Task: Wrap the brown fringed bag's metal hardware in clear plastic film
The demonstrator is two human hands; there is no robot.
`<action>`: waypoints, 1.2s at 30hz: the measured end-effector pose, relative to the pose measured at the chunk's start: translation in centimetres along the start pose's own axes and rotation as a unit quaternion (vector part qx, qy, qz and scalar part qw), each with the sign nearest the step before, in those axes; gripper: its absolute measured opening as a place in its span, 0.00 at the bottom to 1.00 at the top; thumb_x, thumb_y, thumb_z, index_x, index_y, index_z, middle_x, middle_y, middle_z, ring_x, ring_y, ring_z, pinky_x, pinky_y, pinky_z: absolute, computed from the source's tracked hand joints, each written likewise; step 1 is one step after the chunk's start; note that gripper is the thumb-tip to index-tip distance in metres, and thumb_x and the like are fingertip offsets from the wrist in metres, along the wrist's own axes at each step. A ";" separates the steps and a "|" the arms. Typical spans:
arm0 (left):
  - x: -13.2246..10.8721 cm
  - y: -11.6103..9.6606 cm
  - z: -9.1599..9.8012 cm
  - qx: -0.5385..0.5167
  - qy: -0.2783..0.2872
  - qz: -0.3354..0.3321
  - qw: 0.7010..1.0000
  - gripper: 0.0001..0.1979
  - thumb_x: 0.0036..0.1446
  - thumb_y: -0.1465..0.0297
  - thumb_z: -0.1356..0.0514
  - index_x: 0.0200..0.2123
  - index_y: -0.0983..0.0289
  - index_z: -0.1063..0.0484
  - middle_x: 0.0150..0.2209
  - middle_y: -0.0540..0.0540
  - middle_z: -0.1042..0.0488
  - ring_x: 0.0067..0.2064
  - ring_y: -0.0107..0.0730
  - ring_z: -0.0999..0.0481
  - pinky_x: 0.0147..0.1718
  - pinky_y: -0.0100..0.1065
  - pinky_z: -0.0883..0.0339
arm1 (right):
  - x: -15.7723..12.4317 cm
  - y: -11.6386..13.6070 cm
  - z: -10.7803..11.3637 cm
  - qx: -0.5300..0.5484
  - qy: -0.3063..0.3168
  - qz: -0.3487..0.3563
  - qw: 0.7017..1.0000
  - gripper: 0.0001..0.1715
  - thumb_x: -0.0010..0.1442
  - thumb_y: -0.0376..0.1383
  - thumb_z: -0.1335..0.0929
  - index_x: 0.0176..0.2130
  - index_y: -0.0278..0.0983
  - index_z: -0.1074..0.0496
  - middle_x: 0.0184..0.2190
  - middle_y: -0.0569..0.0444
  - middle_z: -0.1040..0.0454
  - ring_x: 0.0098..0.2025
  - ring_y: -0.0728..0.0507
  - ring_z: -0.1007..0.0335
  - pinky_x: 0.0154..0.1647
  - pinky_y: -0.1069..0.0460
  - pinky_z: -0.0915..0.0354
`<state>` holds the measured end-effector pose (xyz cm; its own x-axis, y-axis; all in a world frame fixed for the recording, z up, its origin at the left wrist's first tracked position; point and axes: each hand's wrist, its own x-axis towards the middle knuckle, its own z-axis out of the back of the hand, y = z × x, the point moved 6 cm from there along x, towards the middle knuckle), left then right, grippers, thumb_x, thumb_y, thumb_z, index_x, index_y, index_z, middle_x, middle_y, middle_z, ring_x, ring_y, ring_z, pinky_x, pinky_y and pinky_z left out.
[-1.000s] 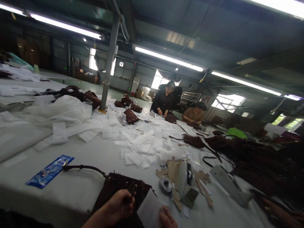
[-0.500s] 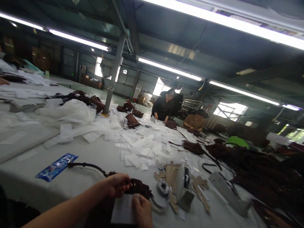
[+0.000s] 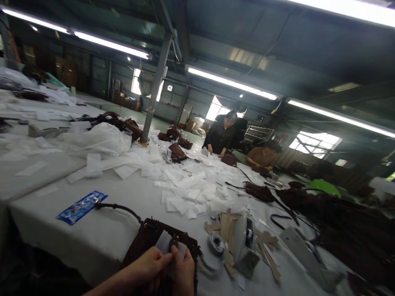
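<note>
A dark brown bag (image 3: 148, 236) lies at the table's front edge, its strap (image 3: 123, 209) stretching left. My left hand (image 3: 151, 263) is closed over the bag, thumb and fingers pinching at a white sheet (image 3: 163, 241). Beside it my right hand (image 3: 184, 265) is closed too, gripping the same sheet at a narrow dark tab with a metal fitting (image 3: 174, 239). The sheet seems to lie behind or around this tab; the fingers hide most of it. The fingertips of both hands nearly meet.
A blue printed packet (image 3: 82, 207) lies left under the strap end. To the right are a tape roll (image 3: 216, 243), a grey tape dispenser (image 3: 245, 246), cardboard strips (image 3: 228, 230) and another dispenser (image 3: 305, 250). Loose white sheets (image 3: 185, 193) and brown bags cover the table beyond. Two people work opposite.
My left hand has come down from the bag's top to join my right. The white sheet has moved up against the dark tab, and more of the bag shows. The view has shifted.
</note>
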<state>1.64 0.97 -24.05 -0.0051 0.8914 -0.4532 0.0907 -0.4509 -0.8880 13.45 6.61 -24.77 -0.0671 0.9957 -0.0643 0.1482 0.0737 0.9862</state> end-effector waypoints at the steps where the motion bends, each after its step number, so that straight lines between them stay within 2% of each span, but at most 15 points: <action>1: -0.1 -0.5 1.4 0.010 -0.041 -0.032 0.999 0.26 0.47 0.46 0.41 0.18 0.64 0.35 0.14 0.48 0.36 0.17 0.29 0.36 0.18 0.28 0.45 | 0.1 -0.3 -0.1 0.011 0.010 -0.016 1.000 0.29 0.39 0.52 0.25 0.32 0.31 0.25 0.25 0.50 0.22 0.27 0.41 0.27 0.29 0.50 0.31; 4: -1.0 -2.2 5.5 0.059 -0.161 -0.130 0.977 0.23 0.50 0.47 0.44 0.26 0.62 0.35 0.22 0.47 0.35 0.27 0.31 0.33 0.24 0.28 0.41 | 0.5 -1.2 -0.3 0.044 0.032 -0.054 0.997 0.31 0.38 0.53 0.25 0.34 0.32 0.25 0.29 0.48 0.21 0.32 0.39 0.24 0.34 0.47 0.30; 6: -1.0 -2.7 6.2 0.089 -0.170 -0.153 0.969 0.24 0.51 0.46 0.46 0.29 0.63 0.33 0.25 0.49 0.33 0.29 0.33 0.31 0.25 0.29 0.39 | 0.7 -1.6 -0.3 0.059 0.037 -0.073 0.995 0.31 0.38 0.52 0.24 0.35 0.32 0.25 0.30 0.48 0.20 0.35 0.37 0.24 0.34 0.47 0.30; 8: -0.3 -2.4 5.1 0.091 -0.118 -0.133 0.980 0.27 0.50 0.44 0.48 0.29 0.64 0.32 0.24 0.51 0.31 0.26 0.34 0.30 0.22 0.31 0.38 | 0.9 -1.8 -0.2 0.060 0.036 -0.084 0.994 0.30 0.37 0.51 0.23 0.35 0.32 0.24 0.29 0.48 0.20 0.34 0.37 0.24 0.32 0.48 0.30; 10: 0.7 -2.0 3.0 0.085 -0.060 -0.110 0.988 0.29 0.50 0.44 0.49 0.28 0.66 0.30 0.21 0.52 0.30 0.20 0.34 0.32 0.18 0.32 0.40 | 1.1 -1.8 0.2 0.045 0.035 -0.083 0.995 0.30 0.34 0.50 0.23 0.33 0.32 0.23 0.27 0.48 0.21 0.31 0.38 0.25 0.31 0.48 0.30; 12: 1.8 -2.0 1.3 0.084 -0.034 -0.109 0.990 0.27 0.51 0.47 0.48 0.28 0.66 0.29 0.20 0.53 0.29 0.19 0.34 0.32 0.18 0.33 0.39 | 1.2 -1.6 0.6 0.028 0.038 -0.079 0.996 0.30 0.33 0.49 0.22 0.32 0.32 0.22 0.26 0.48 0.21 0.30 0.38 0.25 0.30 0.48 0.30; 15: 3.1 -2.6 0.5 0.087 -0.062 -0.149 0.983 0.16 0.49 0.57 0.42 0.28 0.65 0.29 0.29 0.55 0.26 0.32 0.38 0.27 0.32 0.35 0.35 | 1.4 -1.0 1.0 -0.006 0.056 -0.058 0.997 0.30 0.36 0.50 0.23 0.35 0.32 0.21 0.31 0.47 0.20 0.36 0.36 0.24 0.36 0.47 0.29; 18: 4.0 -2.9 0.7 0.085 -0.093 -0.166 0.978 0.11 0.49 0.62 0.43 0.29 0.65 0.29 0.34 0.56 0.25 0.39 0.41 0.28 0.40 0.36 0.37 | 1.5 -0.2 1.2 -0.056 0.068 -0.021 0.996 0.29 0.44 0.52 0.27 0.40 0.33 0.21 0.39 0.46 0.20 0.45 0.34 0.26 0.47 0.45 0.32; 22: 4.3 -2.7 0.8 0.065 -0.093 -0.165 0.980 0.10 0.48 0.64 0.43 0.30 0.65 0.29 0.33 0.55 0.25 0.38 0.41 0.28 0.38 0.35 0.37 | 1.6 0.4 1.4 -0.153 0.062 0.024 0.986 0.26 0.51 0.50 0.31 0.42 0.34 0.21 0.42 0.45 0.21 0.49 0.34 0.28 0.53 0.45 0.36; 24: 4.4 -2.6 0.7 0.049 -0.083 -0.166 0.981 0.09 0.45 0.67 0.41 0.30 0.66 0.28 0.32 0.54 0.25 0.36 0.39 0.28 0.36 0.34 0.37 | 1.8 0.6 1.6 -0.193 0.034 0.045 0.980 0.25 0.51 0.49 0.31 0.41 0.35 0.20 0.41 0.46 0.20 0.47 0.34 0.27 0.52 0.46 0.35; 26: 4.6 -2.4 0.4 0.027 -0.066 -0.160 0.985 0.09 0.43 0.68 0.42 0.29 0.66 0.28 0.28 0.52 0.26 0.32 0.37 0.29 0.32 0.33 0.38 | 2.0 0.5 1.9 -0.202 0.010 0.048 0.978 0.26 0.50 0.51 0.31 0.38 0.34 0.20 0.37 0.46 0.19 0.43 0.34 0.26 0.45 0.47 0.32; 30: 5.1 -1.5 -0.1 -0.021 -0.034 -0.134 0.990 0.11 0.42 0.63 0.39 0.25 0.67 0.28 0.21 0.49 0.31 0.24 0.30 0.34 0.25 0.31 0.43 | 2.4 0.0 2.5 -0.221 -0.017 0.030 0.975 0.29 0.50 0.54 0.34 0.33 0.32 0.20 0.30 0.47 0.19 0.34 0.36 0.25 0.34 0.50 0.31; 36: 5.5 -0.8 -0.1 -0.087 -0.026 -0.097 0.991 0.29 0.41 0.43 0.43 0.20 0.66 0.32 0.18 0.49 0.35 0.22 0.28 0.38 0.23 0.31 0.47 | 2.5 -0.3 2.9 -0.278 -0.051 0.026 0.959 0.30 0.52 0.54 0.37 0.35 0.33 0.20 0.34 0.46 0.19 0.41 0.34 0.26 0.42 0.48 0.34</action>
<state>1.69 6.22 -25.77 -0.0896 0.9553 -0.2819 0.2535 -0.2518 -0.9340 16.10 9.23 -25.71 0.0266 0.9996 -0.0003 -0.4026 0.0110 0.9153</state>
